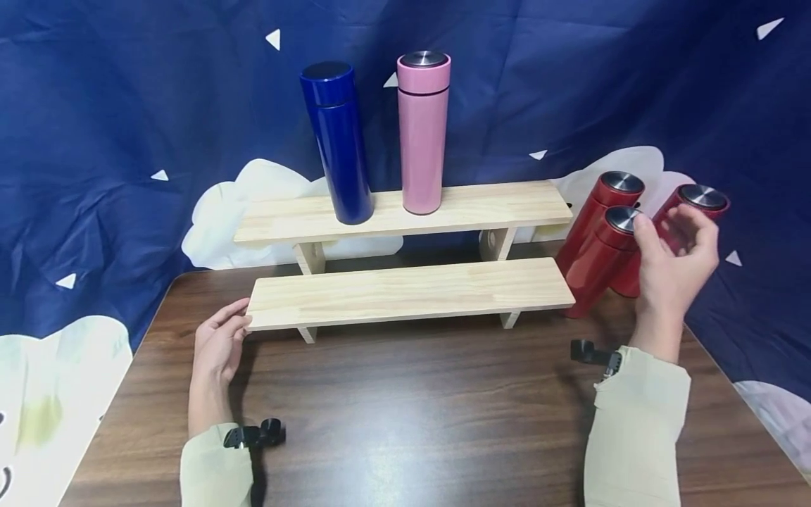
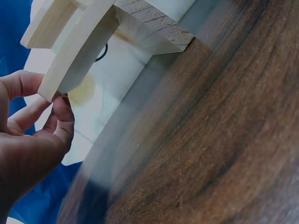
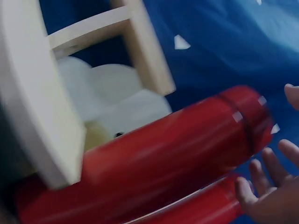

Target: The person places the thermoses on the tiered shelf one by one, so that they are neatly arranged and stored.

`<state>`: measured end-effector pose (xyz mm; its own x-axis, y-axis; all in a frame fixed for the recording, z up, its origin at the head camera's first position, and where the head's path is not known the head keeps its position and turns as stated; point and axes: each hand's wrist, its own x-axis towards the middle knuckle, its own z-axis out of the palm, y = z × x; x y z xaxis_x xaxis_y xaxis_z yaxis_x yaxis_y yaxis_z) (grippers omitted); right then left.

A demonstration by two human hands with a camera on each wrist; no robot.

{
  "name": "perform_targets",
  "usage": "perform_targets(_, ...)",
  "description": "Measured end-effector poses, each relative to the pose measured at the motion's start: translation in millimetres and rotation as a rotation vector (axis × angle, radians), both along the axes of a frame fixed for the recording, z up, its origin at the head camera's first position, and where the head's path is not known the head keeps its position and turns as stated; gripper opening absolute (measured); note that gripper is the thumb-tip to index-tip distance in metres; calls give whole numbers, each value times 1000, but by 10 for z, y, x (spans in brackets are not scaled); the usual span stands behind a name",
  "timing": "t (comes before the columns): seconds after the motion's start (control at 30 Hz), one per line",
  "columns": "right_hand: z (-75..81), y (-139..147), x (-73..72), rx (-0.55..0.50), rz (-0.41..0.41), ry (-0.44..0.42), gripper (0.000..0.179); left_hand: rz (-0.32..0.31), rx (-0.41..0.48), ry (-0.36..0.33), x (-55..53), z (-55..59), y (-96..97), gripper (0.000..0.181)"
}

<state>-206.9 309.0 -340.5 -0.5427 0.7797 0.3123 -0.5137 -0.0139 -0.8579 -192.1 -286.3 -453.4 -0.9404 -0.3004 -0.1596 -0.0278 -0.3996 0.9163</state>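
Observation:
My left hand (image 1: 218,341) pinches the left end of the lower board of a two-tier wooden shelf (image 1: 412,292). The left wrist view shows the thumb on one face of that board (image 2: 77,51) and fingertips against its underside. Over at the right, my right hand (image 1: 674,264) is held with fingers spread beside a group of three red vacuum flasks with steel-topped lids. It partly covers the rightmost flask (image 1: 626,280) and overlaps the lid edge of the front flask (image 1: 598,264). Another red flask (image 1: 586,222) stands just behind. In the right wrist view, the fingers (image 3: 275,170) are around the lid end.
On the upper tier (image 1: 272,215) stand a blue flask (image 1: 336,148) and a pink flask (image 1: 423,141). The red flasks crowd the shelf's right end. A dark blue cloth (image 1: 127,141) with clouds and white triangles hangs behind the brown wooden table (image 1: 412,401).

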Motion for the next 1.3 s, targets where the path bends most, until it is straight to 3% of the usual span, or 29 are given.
perform_targets(0.2, -302, 87, 8, -42, 79, -4, 46, 3, 3, 5, 7, -17, -4, 32)
perform_targets(0.37, -500, 197, 72, -141, 163, 50, 43, 5, 7, 11, -7, -11, 4, 31)
perform_targets(0.53, -690, 282, 85, -238, 284, 63, 42, 7, 11, 9, -14, 5, -5, 31)
perform_targets(0.77, -930, 407, 143, -364, 499, 1, 46, 9, 6, -2, -1, -6, -9, 31)
perform_targets(0.93, -1110, 461, 157, -315, 587, -93, 50, 15, 8, 1, 0, -22, -14, 32)
perform_targets(1.17, -1259, 474, 149, -145, 623, -329, 56, 4, -1, 15, -4, -24, -14, 32)
perform_targets(1.3, -1307, 474, 150, -71, 635, -417, 61, 5, 7, 13, -5, -31, -16, 32)
